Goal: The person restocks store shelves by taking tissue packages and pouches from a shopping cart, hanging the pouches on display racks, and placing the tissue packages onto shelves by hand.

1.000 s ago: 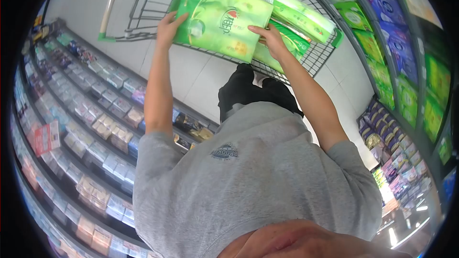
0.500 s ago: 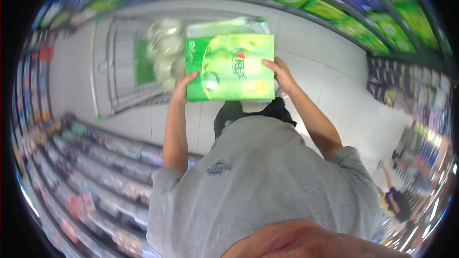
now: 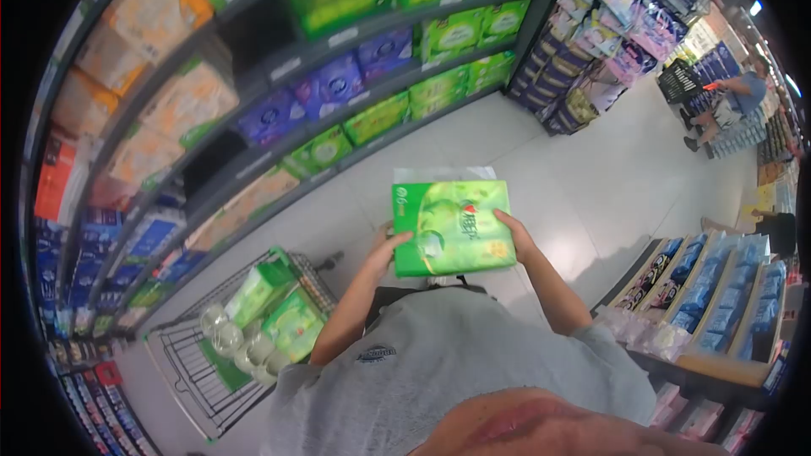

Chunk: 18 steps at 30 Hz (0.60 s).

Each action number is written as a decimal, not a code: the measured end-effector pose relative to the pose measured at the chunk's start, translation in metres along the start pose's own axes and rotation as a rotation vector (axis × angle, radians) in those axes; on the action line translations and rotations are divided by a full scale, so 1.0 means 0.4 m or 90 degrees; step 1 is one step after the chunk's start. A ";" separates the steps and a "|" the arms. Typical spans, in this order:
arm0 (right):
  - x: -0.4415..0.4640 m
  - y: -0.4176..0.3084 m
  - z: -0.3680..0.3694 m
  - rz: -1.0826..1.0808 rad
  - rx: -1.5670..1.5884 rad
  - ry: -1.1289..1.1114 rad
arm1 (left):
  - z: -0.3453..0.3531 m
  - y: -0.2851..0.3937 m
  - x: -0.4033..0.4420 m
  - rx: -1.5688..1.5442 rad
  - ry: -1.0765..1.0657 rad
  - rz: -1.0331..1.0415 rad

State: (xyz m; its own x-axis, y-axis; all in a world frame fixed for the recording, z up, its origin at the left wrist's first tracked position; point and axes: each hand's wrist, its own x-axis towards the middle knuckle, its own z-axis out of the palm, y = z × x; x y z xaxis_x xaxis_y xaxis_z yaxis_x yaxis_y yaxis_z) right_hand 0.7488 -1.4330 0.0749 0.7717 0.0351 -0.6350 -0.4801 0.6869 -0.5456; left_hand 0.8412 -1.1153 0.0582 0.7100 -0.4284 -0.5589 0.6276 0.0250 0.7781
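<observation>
The long shelf unit (image 3: 314, 52), at the right edge of the view 1 second ago, now spreads across the upper left, ahead of the person, so the body appears to be turned to face it. The wire cart (image 3: 311, 279), directly in front at that time, now stands at the lower left beside the left arm; inside it are at least 2 green packages (image 3: 291, 325) and a cluster of pale round items (image 3: 245, 346). The green pack (image 3: 456, 228), over the cart 1 second ago, is now well apart from it above the bare floor (image 3: 574, 194), which suggests it is being carried by hand alone, the cart left aside. It lies in front of the torso, broad printed face up, between the 2 hands: the left hand (image 3: 384, 253) at its left edge, the right hand (image 3: 519, 236) at its right. Both are partly closed, each gripping 1 edge with the thumb over the face; the fingers underneath are hidden.
</observation>
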 end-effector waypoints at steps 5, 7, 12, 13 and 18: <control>-0.097 -0.073 -0.156 -0.077 0.123 0.074 | 0.219 0.080 0.146 0.123 -0.101 -0.040; -0.106 -0.067 -0.179 -0.105 0.172 0.090 | 0.281 0.131 0.182 0.180 -0.174 -0.064; -0.052 -0.103 -0.198 -0.177 0.199 0.173 | 0.327 0.190 0.308 0.157 -0.185 -0.134; -0.027 -0.130 -0.203 -0.180 0.203 0.171 | 0.337 0.219 0.330 0.163 -0.185 -0.133; 0.177 -0.410 -0.205 -0.233 0.127 0.119 | 0.377 0.415 0.565 0.159 -0.177 -0.029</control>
State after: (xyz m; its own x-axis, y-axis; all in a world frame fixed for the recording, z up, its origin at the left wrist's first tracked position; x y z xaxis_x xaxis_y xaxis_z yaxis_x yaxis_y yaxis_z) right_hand 0.8481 -1.6030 0.0745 0.7785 -0.3544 -0.5181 -0.0866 0.7569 -0.6478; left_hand 1.0579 -1.3442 0.1043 0.5478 -0.6542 -0.5214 0.5341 -0.2062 0.8199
